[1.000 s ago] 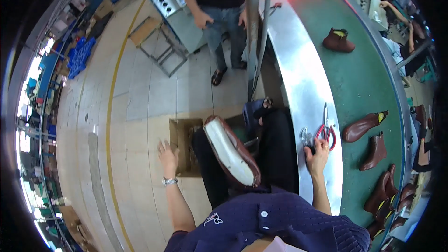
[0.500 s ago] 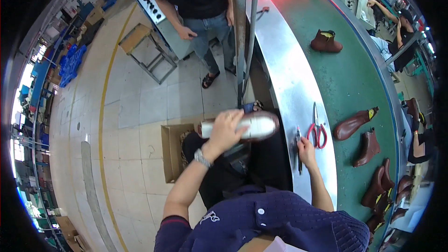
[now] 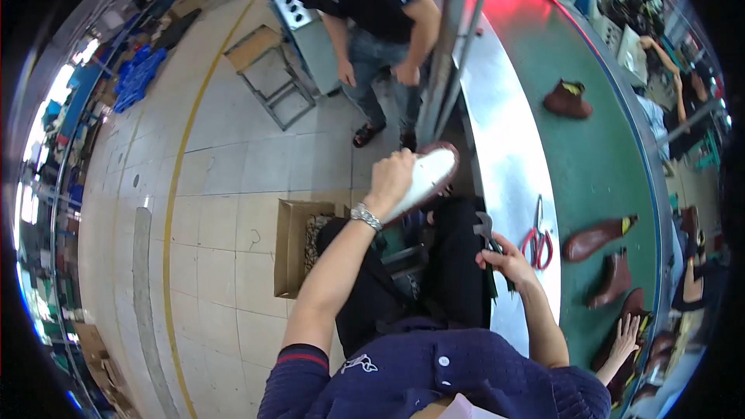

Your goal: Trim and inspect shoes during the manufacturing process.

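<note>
My left hand (image 3: 392, 181) is closed round a brown shoe with a white sole (image 3: 433, 172). The shoe is held above my lap, its sole up and its rounded toe pointing away to the right. Over the near edge of the metal ledge, my right hand (image 3: 508, 261) grips a pair of pincers (image 3: 484, 226) with a grey head and dark handles. Beyond that hand, scissors with red handles (image 3: 538, 247) lie on the metal ledge (image 3: 508, 140).
Right of the ledge, a green conveyor belt (image 3: 578, 163) carries several brown boots and shoes; a co-worker's hand (image 3: 623, 339) touches those at the near end. An open cardboard box (image 3: 291, 252) stands left of my legs. Ahead, a person stands beside a metal post (image 3: 438, 70) and a stool (image 3: 272, 70).
The shoe has swung from level to slanting, toe farther away. My right hand has lifted the pincers off the ledge. The standing person leans over, and a co-worker's hand has come in at right.
</note>
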Available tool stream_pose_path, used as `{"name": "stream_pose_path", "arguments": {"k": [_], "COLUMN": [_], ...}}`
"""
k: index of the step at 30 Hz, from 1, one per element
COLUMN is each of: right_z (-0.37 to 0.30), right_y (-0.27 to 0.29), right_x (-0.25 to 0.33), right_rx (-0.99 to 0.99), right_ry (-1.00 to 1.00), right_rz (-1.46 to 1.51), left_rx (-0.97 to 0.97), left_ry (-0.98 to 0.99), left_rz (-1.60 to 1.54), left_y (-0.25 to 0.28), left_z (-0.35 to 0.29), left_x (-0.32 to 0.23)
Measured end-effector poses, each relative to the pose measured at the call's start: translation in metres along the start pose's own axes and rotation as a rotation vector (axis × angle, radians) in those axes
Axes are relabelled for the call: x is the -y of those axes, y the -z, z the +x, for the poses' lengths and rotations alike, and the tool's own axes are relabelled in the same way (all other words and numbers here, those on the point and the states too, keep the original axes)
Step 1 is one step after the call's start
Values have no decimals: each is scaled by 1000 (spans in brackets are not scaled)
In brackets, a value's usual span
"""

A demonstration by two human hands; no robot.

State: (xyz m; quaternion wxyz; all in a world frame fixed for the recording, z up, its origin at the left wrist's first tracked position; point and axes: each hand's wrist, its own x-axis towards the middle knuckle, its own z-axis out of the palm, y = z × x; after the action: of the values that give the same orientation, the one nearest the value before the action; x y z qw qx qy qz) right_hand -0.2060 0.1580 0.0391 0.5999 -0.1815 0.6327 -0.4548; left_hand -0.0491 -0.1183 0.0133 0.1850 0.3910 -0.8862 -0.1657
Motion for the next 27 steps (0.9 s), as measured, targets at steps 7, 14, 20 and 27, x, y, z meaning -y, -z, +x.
{"name": "stream_pose_path", "arguments": {"k": [7,14,20,27], "right_z": [9,18,64,95], "right_y": [-16,-14,-24,-42], "right_x": [11,65,99,148], "right_rx": [42,85,241,361], "right_ry": [59,134,179,146], "right_rz": [-103,-232,-569,-1179], "left_rx": [129,-5,223,-81], "left_ry": [-29,-44,91,-28], "left_rz": [-275,-136,-418,-23], "left_y": [3,-6,10,11], "left_z": [-1,8,6,-68], "left_x": [-3,-13,-2,-47]}}
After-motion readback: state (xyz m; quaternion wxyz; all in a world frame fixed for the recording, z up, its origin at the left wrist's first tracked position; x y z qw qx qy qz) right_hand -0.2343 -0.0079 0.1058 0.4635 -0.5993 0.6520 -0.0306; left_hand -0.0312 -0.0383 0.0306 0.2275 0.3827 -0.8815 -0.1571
